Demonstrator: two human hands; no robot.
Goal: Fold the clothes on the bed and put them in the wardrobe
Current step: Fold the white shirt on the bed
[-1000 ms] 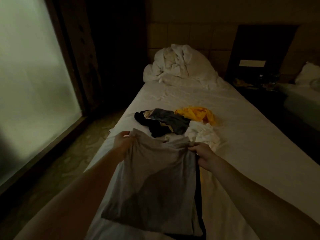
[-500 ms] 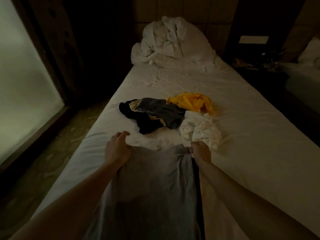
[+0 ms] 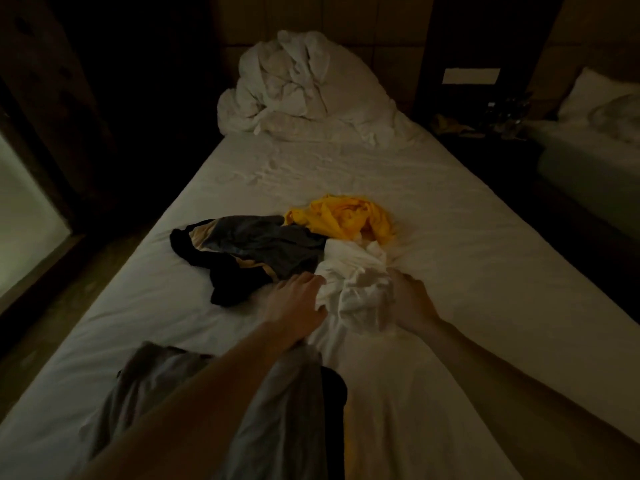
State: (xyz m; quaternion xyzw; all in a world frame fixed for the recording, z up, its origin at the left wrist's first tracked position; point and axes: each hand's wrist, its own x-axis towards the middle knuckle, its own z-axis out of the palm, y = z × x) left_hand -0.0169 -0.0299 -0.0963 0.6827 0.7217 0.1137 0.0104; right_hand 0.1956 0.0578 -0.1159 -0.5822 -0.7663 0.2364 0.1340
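Dim bed: left hand and right hand flank white garment.

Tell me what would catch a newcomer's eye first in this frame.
The crumpled bright yellow garment at mid-bed stands out in the dim room, beside a dark grey and black garment. Just nearer, both hands, left and right, flank a crumpled white garment. A bunched white duvet is heaped at the head of the white-sheeted bed.
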